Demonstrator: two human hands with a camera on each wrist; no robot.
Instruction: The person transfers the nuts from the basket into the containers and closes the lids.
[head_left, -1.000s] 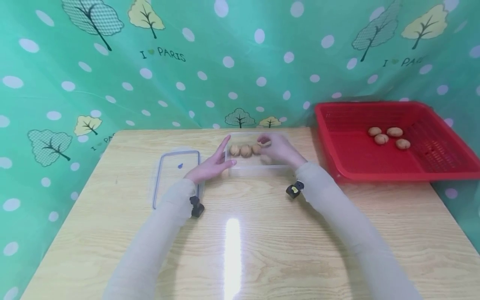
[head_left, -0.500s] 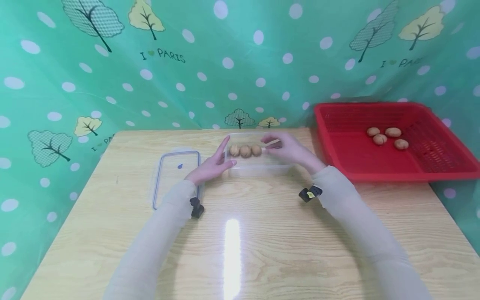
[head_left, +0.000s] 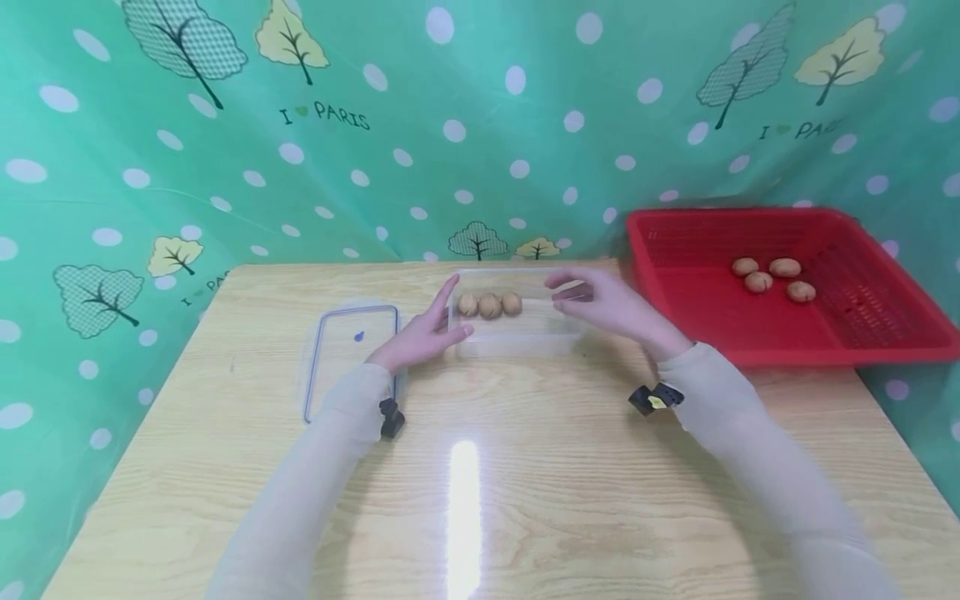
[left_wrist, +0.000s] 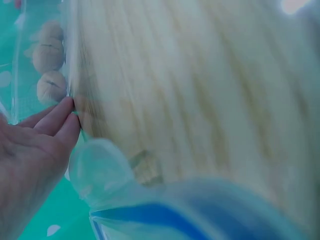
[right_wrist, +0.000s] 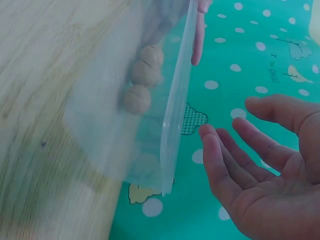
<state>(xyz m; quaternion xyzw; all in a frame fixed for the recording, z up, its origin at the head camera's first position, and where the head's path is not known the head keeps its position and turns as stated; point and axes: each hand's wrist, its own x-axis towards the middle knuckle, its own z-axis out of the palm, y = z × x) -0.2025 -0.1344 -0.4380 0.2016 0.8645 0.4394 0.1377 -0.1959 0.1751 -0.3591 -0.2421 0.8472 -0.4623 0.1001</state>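
Leftward, between the hands (head_left: 422,336) (head_left: 600,305) (thumbs and fingers apart), three walnuts (head_left: 490,306) in a clear box (head_left: 517,346).

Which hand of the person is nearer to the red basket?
Right. The right hand is at the clear box's right end, near the red basket; the left hand is at the box's left end, farther away.

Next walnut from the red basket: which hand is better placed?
Likely the right hand: empty and nearer the red basket, while the left hand touches the left end of the clear container.
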